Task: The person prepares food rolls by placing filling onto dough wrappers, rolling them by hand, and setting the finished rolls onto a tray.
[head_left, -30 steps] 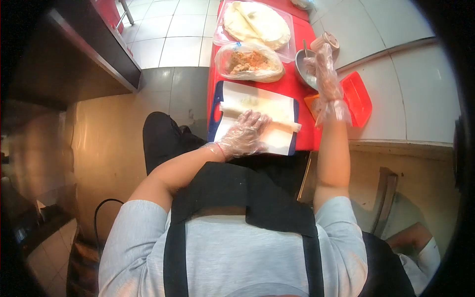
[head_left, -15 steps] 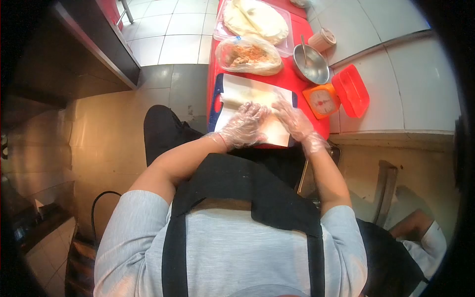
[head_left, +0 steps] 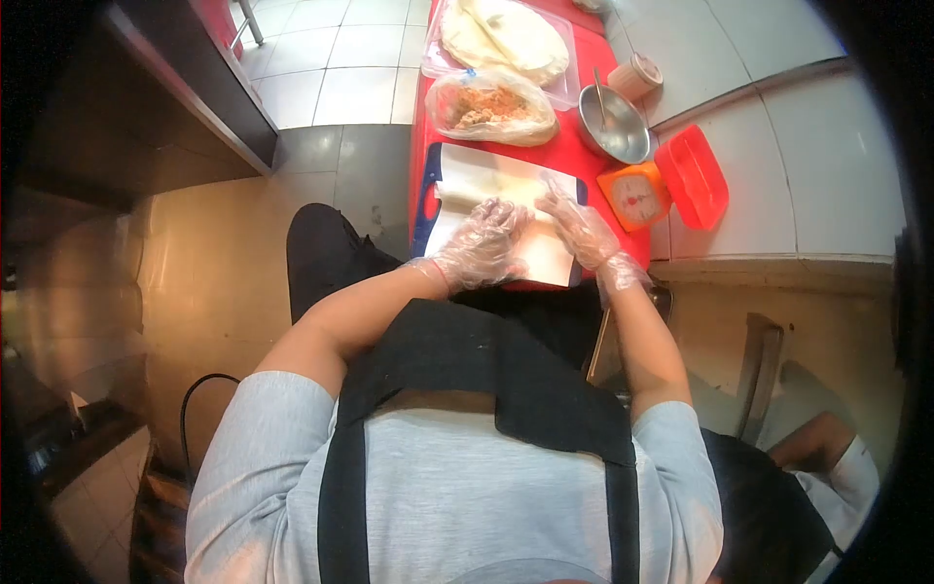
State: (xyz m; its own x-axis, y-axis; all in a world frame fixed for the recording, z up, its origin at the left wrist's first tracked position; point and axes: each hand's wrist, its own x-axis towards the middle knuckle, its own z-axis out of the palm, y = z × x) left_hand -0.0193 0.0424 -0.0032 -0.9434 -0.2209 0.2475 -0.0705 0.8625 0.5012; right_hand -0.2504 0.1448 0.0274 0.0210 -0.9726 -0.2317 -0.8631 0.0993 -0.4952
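A pale, thin dough wrapper lies on a white cutting board with a blue edge, partly hidden by my hands. My left hand, in a clear plastic glove, has its fingers bent together over the near part of the wrapper. Also gloved, my right hand rests at the wrapper's right side, fingers stretched out and slanting forward. Just past the board sits a plastic bag of orange-brown shredded filling. Behind it, a stack of round pale wrappers lies in a clear plastic tray.
On the red table stand a steel bowl with a spoon, a lidded cup and an orange scale with a red pan. A tiled wall borders the right. Another person's arm shows at lower right.
My right hand has shifted slightly, its fingers straighter along the wrapper's right side. My left hand stays nearly in place on the wrapper.
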